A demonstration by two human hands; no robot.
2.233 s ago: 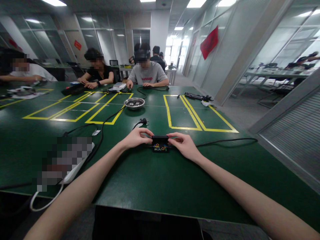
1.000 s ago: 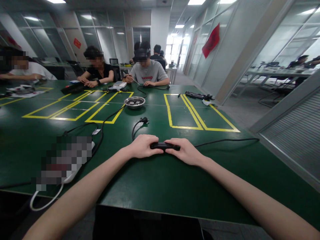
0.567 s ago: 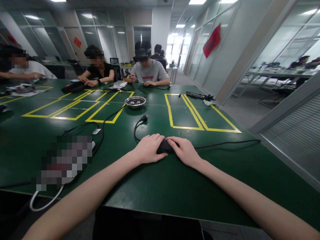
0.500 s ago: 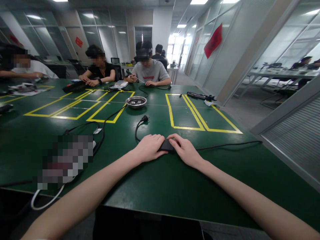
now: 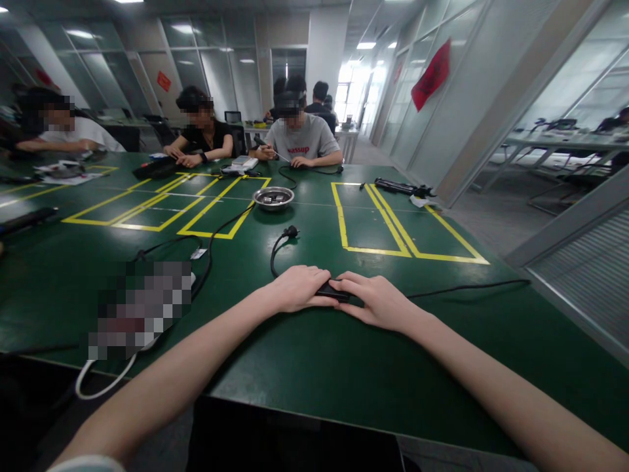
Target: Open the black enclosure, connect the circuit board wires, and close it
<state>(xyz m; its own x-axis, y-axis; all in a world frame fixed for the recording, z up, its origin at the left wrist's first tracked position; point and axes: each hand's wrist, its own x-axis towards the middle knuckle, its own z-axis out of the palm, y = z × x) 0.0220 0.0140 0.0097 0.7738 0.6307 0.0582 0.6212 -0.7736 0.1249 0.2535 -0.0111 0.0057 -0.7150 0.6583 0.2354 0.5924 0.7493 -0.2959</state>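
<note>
A small black box (image 5: 330,292) with a cord lies flat on the green table (image 5: 314,354), and both my hands press down on top of it. My left hand (image 5: 297,288) covers its left end with fingers laid flat. My right hand (image 5: 377,300) covers its right end, fingers curved over it. Only a narrow strip of the box shows between the hands. Its black cable (image 5: 462,287) runs off to the right, and a second cable ends in a plug (image 5: 291,231) just beyond my hands.
A metal bowl (image 5: 273,197) with small parts sits farther back. Yellow tape rectangles (image 5: 373,226) mark the table. A white power strip and cords (image 5: 147,308) lie to my left. Three people sit at the far side, and a black tool (image 5: 400,188) lies at back right.
The box was held upright showing its circuit board, then closed and laid flat. Both hands moved on top and now press it down; the view shifted slightly left.
</note>
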